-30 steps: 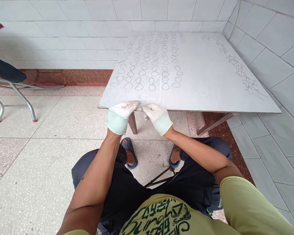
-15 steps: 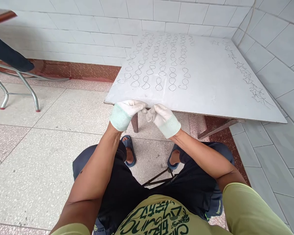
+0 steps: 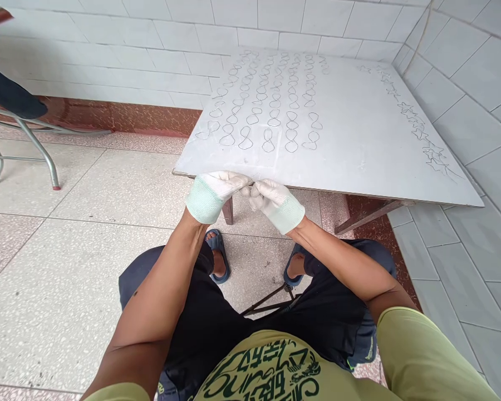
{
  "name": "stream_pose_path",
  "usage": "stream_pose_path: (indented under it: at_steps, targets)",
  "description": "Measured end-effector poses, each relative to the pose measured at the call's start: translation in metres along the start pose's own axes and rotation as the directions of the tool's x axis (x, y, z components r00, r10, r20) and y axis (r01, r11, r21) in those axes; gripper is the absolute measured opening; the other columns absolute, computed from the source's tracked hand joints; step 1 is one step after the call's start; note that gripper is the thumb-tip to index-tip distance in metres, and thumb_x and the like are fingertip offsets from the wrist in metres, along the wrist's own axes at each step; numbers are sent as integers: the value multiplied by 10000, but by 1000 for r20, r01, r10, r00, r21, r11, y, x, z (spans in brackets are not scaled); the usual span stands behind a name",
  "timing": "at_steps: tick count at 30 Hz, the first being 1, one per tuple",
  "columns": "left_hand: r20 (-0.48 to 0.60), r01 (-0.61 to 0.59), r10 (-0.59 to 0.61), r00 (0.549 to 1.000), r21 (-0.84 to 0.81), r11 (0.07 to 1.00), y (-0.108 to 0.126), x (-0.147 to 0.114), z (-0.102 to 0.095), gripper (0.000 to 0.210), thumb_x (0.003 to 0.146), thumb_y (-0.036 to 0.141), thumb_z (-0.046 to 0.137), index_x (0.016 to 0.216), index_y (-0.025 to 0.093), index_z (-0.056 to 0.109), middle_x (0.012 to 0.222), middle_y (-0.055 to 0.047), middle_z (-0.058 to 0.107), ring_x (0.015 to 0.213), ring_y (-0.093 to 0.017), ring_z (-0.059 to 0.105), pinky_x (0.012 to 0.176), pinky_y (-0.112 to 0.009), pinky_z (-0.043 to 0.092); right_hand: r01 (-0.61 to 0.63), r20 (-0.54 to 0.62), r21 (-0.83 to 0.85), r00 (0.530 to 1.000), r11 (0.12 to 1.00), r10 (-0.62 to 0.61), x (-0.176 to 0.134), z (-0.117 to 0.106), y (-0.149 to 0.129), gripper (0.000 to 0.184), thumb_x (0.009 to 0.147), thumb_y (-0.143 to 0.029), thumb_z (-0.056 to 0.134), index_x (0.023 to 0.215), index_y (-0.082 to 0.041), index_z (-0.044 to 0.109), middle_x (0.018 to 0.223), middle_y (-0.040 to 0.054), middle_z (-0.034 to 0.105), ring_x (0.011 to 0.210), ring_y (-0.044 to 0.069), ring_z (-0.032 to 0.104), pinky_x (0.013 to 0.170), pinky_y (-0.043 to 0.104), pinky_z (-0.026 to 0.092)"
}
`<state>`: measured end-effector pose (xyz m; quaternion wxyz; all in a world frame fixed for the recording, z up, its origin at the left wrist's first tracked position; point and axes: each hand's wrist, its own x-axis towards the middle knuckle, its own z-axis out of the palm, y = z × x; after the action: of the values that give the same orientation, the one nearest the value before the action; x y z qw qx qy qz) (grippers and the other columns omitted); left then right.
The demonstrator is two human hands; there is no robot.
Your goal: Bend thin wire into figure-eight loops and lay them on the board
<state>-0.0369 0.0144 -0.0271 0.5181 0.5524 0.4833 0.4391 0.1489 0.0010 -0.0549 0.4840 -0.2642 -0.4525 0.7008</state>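
Observation:
My left hand (image 3: 222, 188), in a white glove with a pale green cuff, is pinched closed at the front edge of a white board table (image 3: 346, 133). Fingertip to fingertip with it is my right hand (image 3: 275, 203), gloved the same way and also closed. Whatever the fingers grip between them is too small or too hidden to make out. Beyond my hands, thin figure-eight wire shapes (image 3: 291, 132) lie on the board in several rows. Along its right side runs a line of star-like bent wire pieces (image 3: 436, 159).
White tiled walls (image 3: 221, 39) border the board at the back and right. Its wooden leg (image 3: 228, 211) stands beneath the front edge. At left, a person's dark-trousered leg (image 3: 10, 92) is by a metal-framed seat (image 3: 45, 153). A dark metal frame (image 3: 271, 303) sits between my feet.
My right hand's fingers have drawn slightly closer to my left fingertips. The view has shifted a little; the wire shapes on the board have kept their places.

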Motion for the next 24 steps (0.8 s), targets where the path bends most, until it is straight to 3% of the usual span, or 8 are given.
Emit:
stream_pose_path:
  at_steps: [6, 9, 13, 18, 24]
  targets:
    - [87, -31, 35, 996, -42, 999, 5, 0, 0, 313, 791, 469, 899, 642, 220, 781, 769, -104, 817, 719, -274, 787, 595, -355, 621, -28, 26, -56, 999, 998, 29, 0, -3, -2, 633, 817, -817, 920, 697, -263, 637, 726, -21, 603, 672, 157, 485, 680, 333, 452]
    - [121, -53, 64, 991, -94, 994, 8, 0, 2, 348, 763, 475, 925, 590, 215, 770, 673, -95, 766, 681, -265, 772, 633, -373, 633, -27, 49, -83, 998, 996, 31, 2, -5, -2, 639, 852, -828, 888, 676, -271, 630, 648, -39, 525, 652, 161, 466, 686, 342, 440]
    - [162, -18, 39, 986, -132, 991, 6, 1, 3, 342, 765, 460, 950, 596, 210, 791, 688, -103, 779, 651, -254, 761, 581, -353, 593, -11, 75, -63, 997, 998, 15, 3, -8, -2, 617, 830, -812, 912, 680, -264, 673, 682, -24, 585, 681, 160, 495, 679, 333, 414]
    - [141, -39, 55, 988, -115, 993, -1, 10, -1, 429, 705, 537, 985, 557, 205, 757, 632, -97, 742, 599, -211, 695, 627, -352, 598, -39, 20, -40, 999, 998, 40, 3, -9, -2, 558, 803, -770, 946, 714, -269, 716, 582, -83, 452, 616, 144, 447, 659, 333, 397]
    - [210, -34, 59, 976, -122, 992, 4, 12, -2, 463, 658, 560, 1018, 536, 203, 750, 578, -79, 694, 568, -195, 641, 642, -367, 598, -48, 62, -26, 997, 998, 50, 7, -14, 1, 539, 787, -732, 976, 703, -254, 742, 549, -89, 464, 578, 133, 446, 638, 333, 390]
